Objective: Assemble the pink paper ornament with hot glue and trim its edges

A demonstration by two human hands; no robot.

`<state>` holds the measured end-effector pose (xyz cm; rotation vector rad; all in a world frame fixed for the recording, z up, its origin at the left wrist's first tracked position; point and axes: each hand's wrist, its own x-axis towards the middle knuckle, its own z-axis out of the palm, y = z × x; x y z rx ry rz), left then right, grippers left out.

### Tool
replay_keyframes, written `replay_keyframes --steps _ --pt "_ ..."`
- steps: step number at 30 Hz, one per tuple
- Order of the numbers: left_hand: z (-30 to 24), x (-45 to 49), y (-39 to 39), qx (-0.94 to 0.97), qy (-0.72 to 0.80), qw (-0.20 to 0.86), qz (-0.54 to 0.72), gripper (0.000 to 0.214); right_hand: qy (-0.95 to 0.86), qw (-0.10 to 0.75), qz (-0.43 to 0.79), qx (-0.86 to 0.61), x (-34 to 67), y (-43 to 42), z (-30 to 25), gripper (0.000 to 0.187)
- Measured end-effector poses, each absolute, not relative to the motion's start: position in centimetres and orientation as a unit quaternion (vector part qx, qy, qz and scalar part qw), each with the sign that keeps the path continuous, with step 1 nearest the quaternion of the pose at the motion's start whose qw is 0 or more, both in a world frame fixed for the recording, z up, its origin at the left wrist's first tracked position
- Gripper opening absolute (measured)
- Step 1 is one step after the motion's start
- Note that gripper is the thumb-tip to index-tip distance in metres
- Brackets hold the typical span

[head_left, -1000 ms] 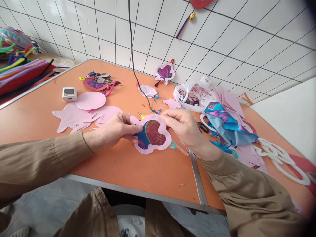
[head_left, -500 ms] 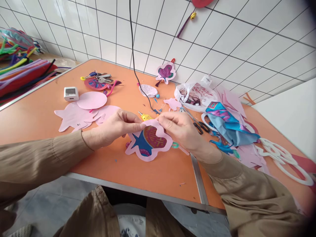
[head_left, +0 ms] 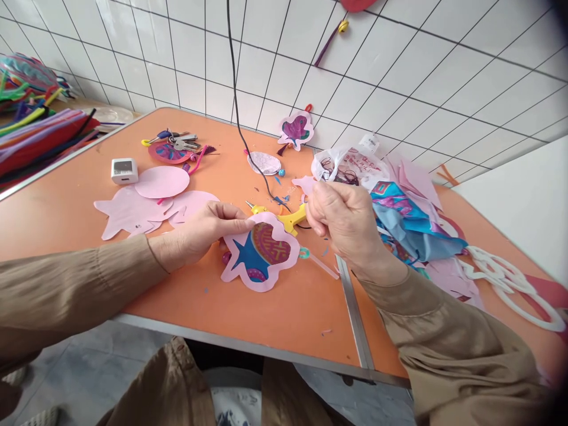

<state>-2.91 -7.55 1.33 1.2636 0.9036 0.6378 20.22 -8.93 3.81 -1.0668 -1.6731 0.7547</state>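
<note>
My left hand (head_left: pixel 217 229) pinches the upper left edge of a fish-shaped pink cutout (head_left: pixel 264 251) with a blue tail and a red and gold patterned patch, tilted above the table. My right hand (head_left: pixel 341 222) is closed, raised to the right of the cutout and apart from it; whatever its fingers hold is hidden. Behind the cutout lies a yellow glue gun (head_left: pixel 293 220), partly covered by the cutout and my right hand. To the cutout's right are a teal ring (head_left: pixel 304 253) and a clear stick (head_left: pixel 323 266).
Pink cutouts (head_left: pixel 128 213) and a white charger (head_left: pixel 125 171) lie on the left, with keys (head_left: pixel 183 142) behind. A black cord (head_left: pixel 235 89) hangs down to the table. On the right are a plastic bag (head_left: pixel 364 165), blue fabric (head_left: pixel 412 228) and white strips (head_left: pixel 506 278).
My right hand has let go of the cutout's top edge and moved right, closing into a fist. More of the glue gun shows. The left hand still holds the cutout.
</note>
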Motion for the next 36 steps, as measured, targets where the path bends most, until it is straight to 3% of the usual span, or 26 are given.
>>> replay_keyframes --steps 8,19,24,27,30,36 --pt "0.9 -2.8 -7.4 0.558 0.391 0.674 0.286 0.039 -0.691 0.462 0.314 -0.459 21.0 -7.8 4.1 0.039" --pt "0.9 -2.9 -7.3 0.552 0.403 0.674 0.28 0.039 -0.728 0.435 0.24 -0.472 22.0 -6.7 3.1 0.066" --pt "0.3 -3.0 -7.3 0.551 0.392 0.682 0.278 0.04 -0.721 0.431 0.22 -0.495 22.0 -5.7 3.1 0.031" --pt "0.2 -2.9 -7.3 0.547 0.386 0.686 0.285 0.039 -0.698 0.439 0.253 -0.506 22.3 -5.2 2.9 0.023" --pt "0.2 -2.9 -7.2 0.544 0.393 0.686 0.281 0.039 -0.674 0.441 0.273 -0.526 23.0 -5.0 2.7 0.027" --pt "0.7 -2.7 -7.5 0.535 0.395 0.69 0.286 0.043 -0.694 0.487 0.256 -0.464 23.5 -5.4 4.2 0.064"
